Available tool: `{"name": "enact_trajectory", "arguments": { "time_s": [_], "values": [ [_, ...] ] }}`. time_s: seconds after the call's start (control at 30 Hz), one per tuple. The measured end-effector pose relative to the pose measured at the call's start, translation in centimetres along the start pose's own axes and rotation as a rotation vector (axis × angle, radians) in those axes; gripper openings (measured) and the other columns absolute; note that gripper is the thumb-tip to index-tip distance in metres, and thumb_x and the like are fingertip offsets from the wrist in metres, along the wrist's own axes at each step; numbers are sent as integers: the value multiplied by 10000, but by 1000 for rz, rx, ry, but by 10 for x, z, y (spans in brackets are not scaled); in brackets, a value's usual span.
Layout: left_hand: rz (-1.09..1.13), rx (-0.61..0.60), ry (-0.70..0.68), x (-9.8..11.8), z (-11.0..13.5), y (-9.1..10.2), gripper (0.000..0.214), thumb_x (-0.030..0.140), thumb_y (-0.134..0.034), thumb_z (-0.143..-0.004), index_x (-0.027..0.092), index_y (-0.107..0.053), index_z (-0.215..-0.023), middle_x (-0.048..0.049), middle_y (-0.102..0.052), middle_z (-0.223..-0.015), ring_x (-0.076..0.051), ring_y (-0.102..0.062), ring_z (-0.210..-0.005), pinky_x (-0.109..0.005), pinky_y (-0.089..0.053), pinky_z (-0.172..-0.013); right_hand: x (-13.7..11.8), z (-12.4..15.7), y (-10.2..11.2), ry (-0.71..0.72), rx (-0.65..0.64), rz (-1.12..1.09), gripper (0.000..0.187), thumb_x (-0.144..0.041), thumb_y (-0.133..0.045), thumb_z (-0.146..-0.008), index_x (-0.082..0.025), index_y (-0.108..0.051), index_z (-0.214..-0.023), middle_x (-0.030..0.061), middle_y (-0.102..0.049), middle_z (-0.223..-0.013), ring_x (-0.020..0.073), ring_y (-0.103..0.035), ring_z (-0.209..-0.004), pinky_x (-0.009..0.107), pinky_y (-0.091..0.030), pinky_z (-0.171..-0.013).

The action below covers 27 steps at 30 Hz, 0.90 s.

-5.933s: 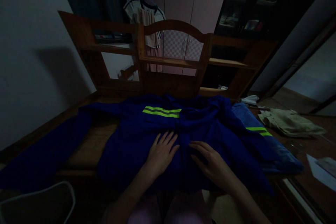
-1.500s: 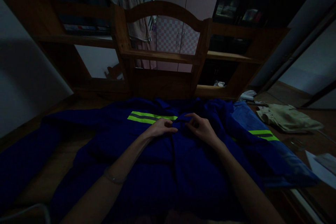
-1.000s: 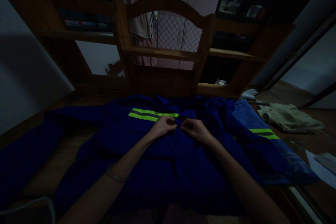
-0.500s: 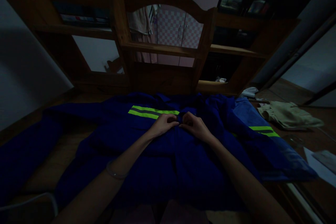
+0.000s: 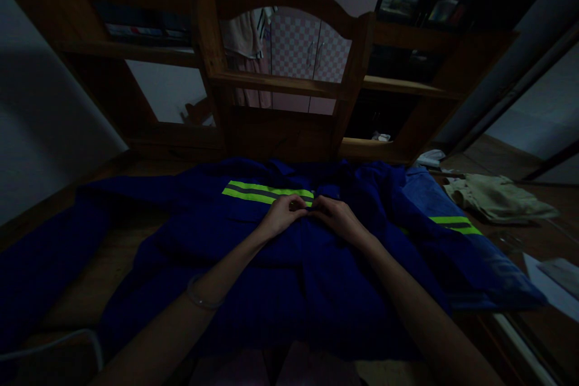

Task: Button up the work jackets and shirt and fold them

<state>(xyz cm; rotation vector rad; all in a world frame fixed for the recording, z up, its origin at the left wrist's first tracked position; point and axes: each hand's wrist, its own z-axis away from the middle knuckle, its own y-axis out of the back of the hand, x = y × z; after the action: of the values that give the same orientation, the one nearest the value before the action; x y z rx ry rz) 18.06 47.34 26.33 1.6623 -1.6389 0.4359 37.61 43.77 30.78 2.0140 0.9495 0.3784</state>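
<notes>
A dark blue work jacket (image 5: 266,271) with yellow-green reflective stripes lies spread over the wooden desk, one sleeve stretched out to the left. At the middle of its front, beside the chest stripe (image 5: 253,192), my left hand (image 5: 283,216) pinches the cloth of the front edge. My right hand (image 5: 337,217) grips the same edge from the other side, its fingertips almost meeting those of the left. Whatever small part of the edge sits between the fingertips is hidden. A bangle (image 5: 201,295) circles my left wrist.
Folded blue denim (image 5: 418,193) lies under the jacket's right side. Farther right are a pale folded garment (image 5: 497,199) and white paper (image 5: 549,283). A wooden shelf frame (image 5: 280,87) rises behind the jacket. A white cable (image 5: 54,344) curves at lower left.
Both hands stay at the jacket's front edge. The fingertips have come closer together, the right fingers have flattened down, and more of the stripe's end shows.
</notes>
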Motion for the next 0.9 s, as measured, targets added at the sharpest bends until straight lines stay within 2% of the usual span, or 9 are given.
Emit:
{"name": "enact_trajectory", "arguments": {
  "time_s": [0.1,0.23,0.43,0.57,0.63,0.73,0.8,0.9],
  "values": [
    [111,-7,52,-2,0,1,202,243,-736,-678,152,-651,-837,-41,-690,-828,-182,-662,-792,-306,-511,-768,2,0,-2,-22,15,-12,146,-345,-567,-890,-219,-583,-962,12,-652,-835,146,-605,-722,216,-405,-620],
    [199,30,120,5,3,-2,266,248,-770,-642,145,-642,-851,-49,-686,-839,-168,-666,-769,-287,-521,-730,3,-1,-3,-79,59,-98,165,-369,-548,-895,-212,-577,-933,-8,-636,-735,132,-589,-644,209,-390,-570],
    [283,181,105,17,8,-17,290,331,-769,-655,140,-638,-828,-57,-682,-834,-163,-658,-753,-274,-521,-718,1,-3,-1,-89,122,-157,217,-407,-549,-883,-194,-581,-908,-7,-616,-695,129,-575,-618,211,-390,-553],
    [303,165,126,18,7,-20,300,347,-756,-664,143,-632,-846,-54,-678,-834,-162,-648,-763,-262,-505,-698,-1,-4,0,-83,146,-165,212,-399,-563,-871,-193,-584,-912,-5,-617,-703,131,-581,-630,216,-403,-568],
    [203,153,95,23,8,-19,302,355,-714,-709,157,-617,-917,-38,-666,-812,-158,-638,-755,-257,-492,-679,-2,-4,2,-82,154,-171,207,-393,-569,-866,-194,-585,-924,-8,-615,-703,130,-578,-630,219,-406,-573],
    [-130,239,11,40,16,-18,269,390,-633,-780,192,-585,-956,-2,-625,-745,-144,-597,-684,-257,-457,-646,-3,-4,5,-85,174,-198,216,-398,-567,-862,-193,-586,-927,-6,-605,-704,130,-565,-628,227,-413,-578],
    [-320,280,-12,55,30,-19,242,412,-617,-788,201,-577,-900,5,-602,-721,-143,-567,-649,-262,-433,-628,-3,-3,8,-101,193,-242,234,-416,-578,-849,-192,-585,-915,-5,-594,-699,130,-554,-619,229,-417,-568],
    [-374,210,64,75,66,-20,231,427,-603,-796,203,-586,-849,0,-606,-707,-151,-568,-637,-264,-420,-598,-4,-1,13,-147,222,-381,259,-435,-606,-821,-194,-569,-910,-17,-570,-668,122,-537,-576,221,-412,-526]
  ]
}}
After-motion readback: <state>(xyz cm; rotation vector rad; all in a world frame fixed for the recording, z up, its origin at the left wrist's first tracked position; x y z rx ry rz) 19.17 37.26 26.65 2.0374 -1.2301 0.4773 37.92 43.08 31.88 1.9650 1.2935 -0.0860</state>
